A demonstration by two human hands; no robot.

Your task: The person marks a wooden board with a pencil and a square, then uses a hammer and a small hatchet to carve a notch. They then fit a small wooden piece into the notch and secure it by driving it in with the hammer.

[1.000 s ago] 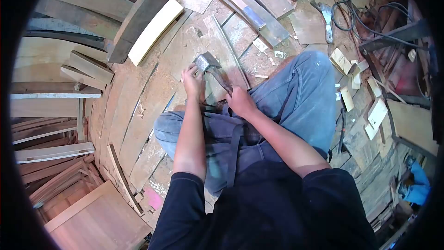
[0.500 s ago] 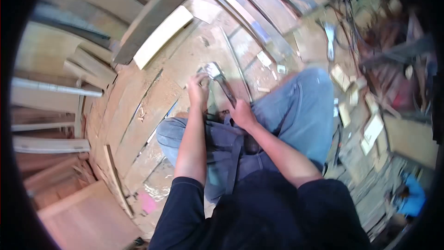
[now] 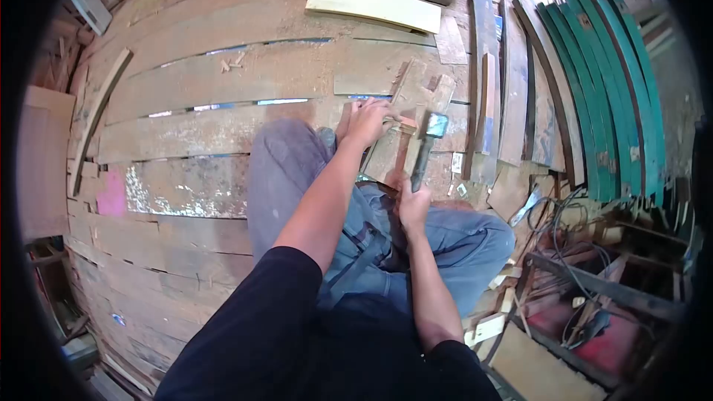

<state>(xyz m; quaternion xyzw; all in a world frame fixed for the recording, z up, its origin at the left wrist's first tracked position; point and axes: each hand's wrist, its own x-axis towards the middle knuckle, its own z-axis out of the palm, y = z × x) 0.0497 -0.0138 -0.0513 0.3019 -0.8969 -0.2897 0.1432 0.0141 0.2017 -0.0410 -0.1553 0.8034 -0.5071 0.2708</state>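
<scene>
Right now the right hand [image 3: 412,204] is wrapped around the lower end of the hammer [image 3: 425,150] handle. The handle's long axis runs toward 12 o'clock, tilted slightly to 1, with the steel head [image 3: 434,125] at the far end. Left hand [image 3: 368,120] sits at about 10 o'clock from the head, fingers pressed down on a small wood piece [image 3: 405,120] lying on the plank floor [image 3: 208,134]. The head hangs just beside the left fingertips, so the left hand is the nearer one to the piece.
</scene>
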